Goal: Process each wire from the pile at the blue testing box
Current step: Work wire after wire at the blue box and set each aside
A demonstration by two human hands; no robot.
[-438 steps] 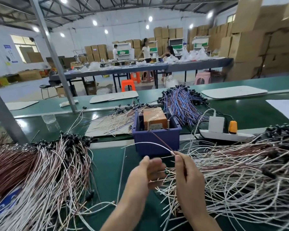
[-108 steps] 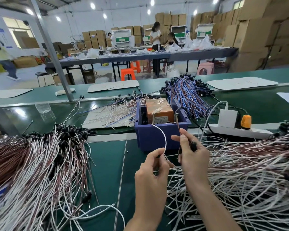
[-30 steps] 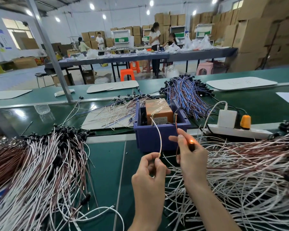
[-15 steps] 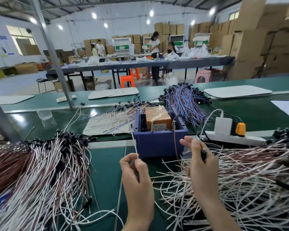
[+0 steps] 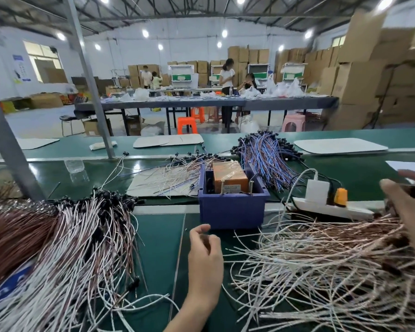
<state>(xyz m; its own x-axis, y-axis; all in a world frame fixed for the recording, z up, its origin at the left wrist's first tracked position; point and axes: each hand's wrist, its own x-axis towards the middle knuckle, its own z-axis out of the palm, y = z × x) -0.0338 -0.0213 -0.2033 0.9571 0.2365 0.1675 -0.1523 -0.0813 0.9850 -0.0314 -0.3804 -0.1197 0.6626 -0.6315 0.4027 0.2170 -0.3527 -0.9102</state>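
The blue testing box stands on the green bench at centre, with an orange unit and two metal pins inside. My left hand hovers just in front of the box, fingers loosely curled and holding nothing. My right hand is blurred at the far right edge, above the right wire pile. It seems to pinch the black end of a wire by the thumb. A second wire pile, white and brown with black heads, lies to the left.
A white power strip with an adapter and an orange plug lies right of the box. A blue wire bundle and loose wires on a white board lie behind. A metal post rises at back left.
My right hand has swung from beside the box out to the far right over the pile. My left hand has let go of the white wire end and now holds nothing.
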